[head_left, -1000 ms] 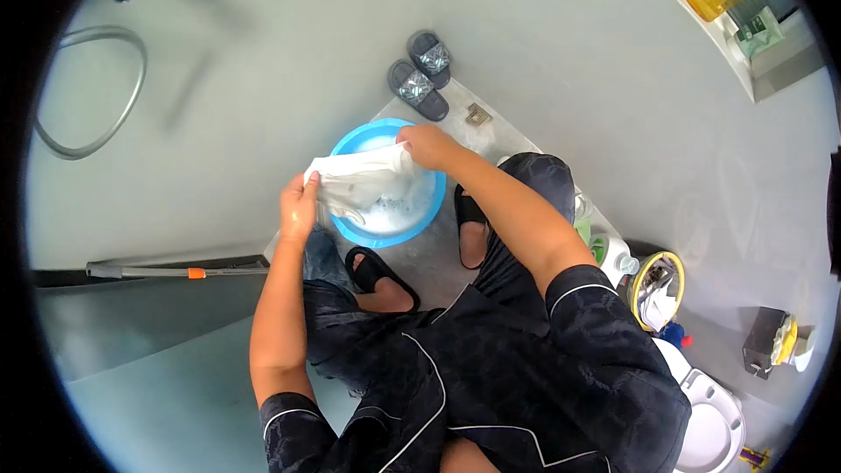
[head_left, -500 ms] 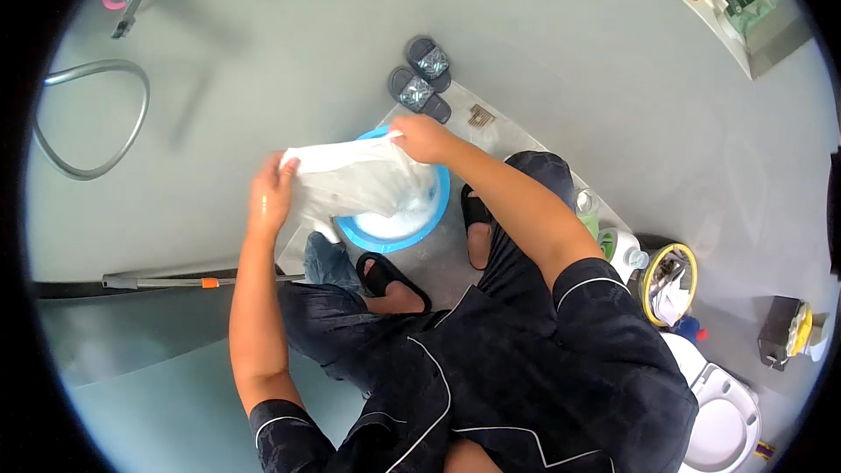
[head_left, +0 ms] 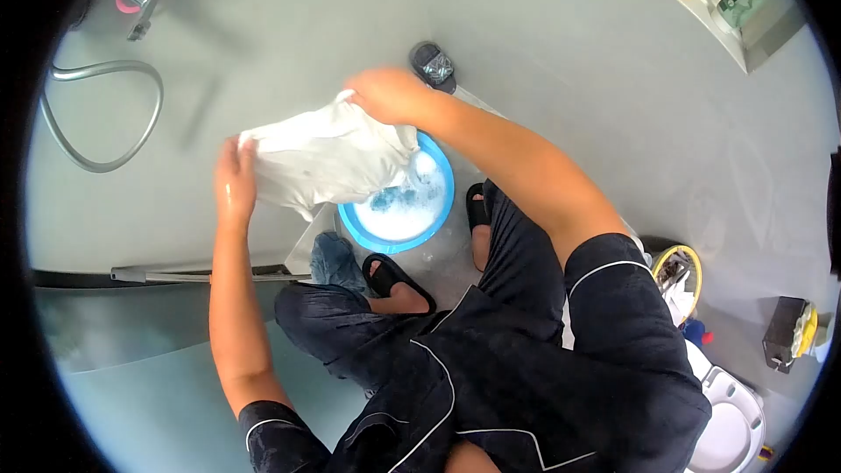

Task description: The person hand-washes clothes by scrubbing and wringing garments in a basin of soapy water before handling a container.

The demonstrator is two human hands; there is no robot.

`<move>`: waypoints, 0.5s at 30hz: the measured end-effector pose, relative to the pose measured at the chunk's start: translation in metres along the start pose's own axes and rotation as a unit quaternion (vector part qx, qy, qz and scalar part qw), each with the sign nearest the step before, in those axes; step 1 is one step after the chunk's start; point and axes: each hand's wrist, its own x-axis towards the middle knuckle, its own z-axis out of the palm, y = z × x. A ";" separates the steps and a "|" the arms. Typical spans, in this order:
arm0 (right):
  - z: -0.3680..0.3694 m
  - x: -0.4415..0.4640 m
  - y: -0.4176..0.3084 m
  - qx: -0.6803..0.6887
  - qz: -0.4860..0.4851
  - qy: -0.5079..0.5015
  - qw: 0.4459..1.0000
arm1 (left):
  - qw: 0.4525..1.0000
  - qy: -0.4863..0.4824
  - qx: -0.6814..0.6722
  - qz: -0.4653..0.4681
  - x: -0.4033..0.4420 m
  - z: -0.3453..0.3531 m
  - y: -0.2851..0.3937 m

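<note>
A white cloth garment (head_left: 324, 158), wet-looking and wrinkled, is stretched in the air between my two hands. My left hand (head_left: 235, 182) pinches its left corner. At the upper right end, my right hand (head_left: 385, 95) grips the edge, its fingers blurred and partly hidden. Below and to the right of the fabric stands a blue basin (head_left: 449, 197) on the floor. White suds (head_left: 399, 223) and some bluish water show in it. The garment hangs over the basin's left part and hides that side of the rim.
A bunched blue-grey cloth (head_left: 335, 261) lies by my sandal (head_left: 396, 282). One slipper (head_left: 433, 66) shows in the corner. A shower hose (head_left: 159, 105) loops at left. A yellow-rimmed bin (head_left: 698, 276) and a toilet (head_left: 731, 420) are at right.
Both hands have moved up and left with the white garment, stretching it further. More of the basin's suds and bluish water now show. My right arm now hides one slipper.
</note>
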 end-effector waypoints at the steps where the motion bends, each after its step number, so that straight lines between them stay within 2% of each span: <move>1: -0.002 -0.001 -0.005 0.066 -0.011 0.064 0.996 | 1.000 0.000 -0.002 -0.001 0.000 0.000 -0.003; 2: -0.005 -0.002 -0.010 0.131 -0.025 0.127 0.983 | 0.997 -0.005 -0.067 -0.026 -0.001 0.000 -0.005; 4: -0.002 0.008 -0.002 0.109 -0.026 0.107 0.988 | 0.986 -0.007 -0.155 -0.053 0.000 -0.007 -0.013; 6: -0.001 0.014 0.004 0.090 -0.023 0.094 0.991 | 0.990 -0.015 -0.133 -0.035 -0.002 -0.011 -0.017; 9: 0.004 0.006 0.005 0.163 -0.015 0.139 0.977 | 0.994 -0.014 -0.112 -0.010 -0.011 0.002 -0.016; 11: 0.011 0.000 0.002 0.225 0.042 0.110 0.967 | 0.998 -0.016 0.052 -0.009 -0.014 0.007 -0.013; 13: 0.027 -0.008 -0.006 0.209 0.022 0.121 0.970 | 0.999 0.008 0.053 0.010 -0.010 0.022 -0.025; 15: 0.039 -0.023 -0.023 0.194 0.006 0.128 0.973 | 0.997 0.081 0.013 -0.002 -0.008 0.034 -0.024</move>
